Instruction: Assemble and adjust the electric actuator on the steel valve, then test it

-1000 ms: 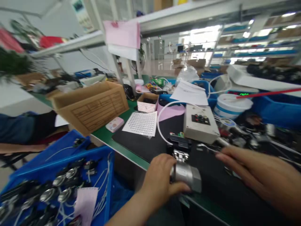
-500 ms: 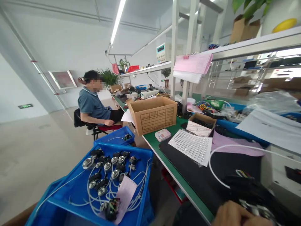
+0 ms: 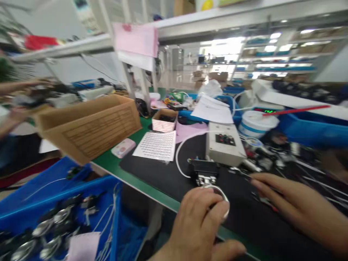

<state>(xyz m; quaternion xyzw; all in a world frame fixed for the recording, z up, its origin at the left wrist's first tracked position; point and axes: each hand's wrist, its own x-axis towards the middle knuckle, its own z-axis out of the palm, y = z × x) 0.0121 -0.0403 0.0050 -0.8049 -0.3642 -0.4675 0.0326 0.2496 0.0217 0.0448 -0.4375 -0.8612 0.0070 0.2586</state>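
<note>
My left hand (image 3: 201, 221) is curled over the round metal end of a black unit (image 3: 205, 169) that lies on the black mat (image 3: 165, 181). A white cable and thin coloured wires come out of this unit. My left thumb sticks out to the side. Further right, my right hand (image 3: 293, 206) reaches over the mat with its fingers stretched out. Under those fingers lies a small tool with a bit of red (image 3: 268, 203), mostly hidden. A metal-ended tool (image 3: 239, 171) lies just beyond the fingertips.
A grey box with black terminals (image 3: 225, 145) stands behind the unit. Tools and a white tub (image 3: 258, 123) crowd the right. A sheet of stickers (image 3: 156, 145), a pink tin (image 3: 123, 148) and a carton (image 3: 95, 127) stand left. The blue tray (image 3: 115, 217) holds similar units. Another person's hand (image 3: 19, 114) shows far left.
The view has swung to the right. The black unit now rests on the mat under my left hand, and my right hand has moved away from it towards the tools.
</note>
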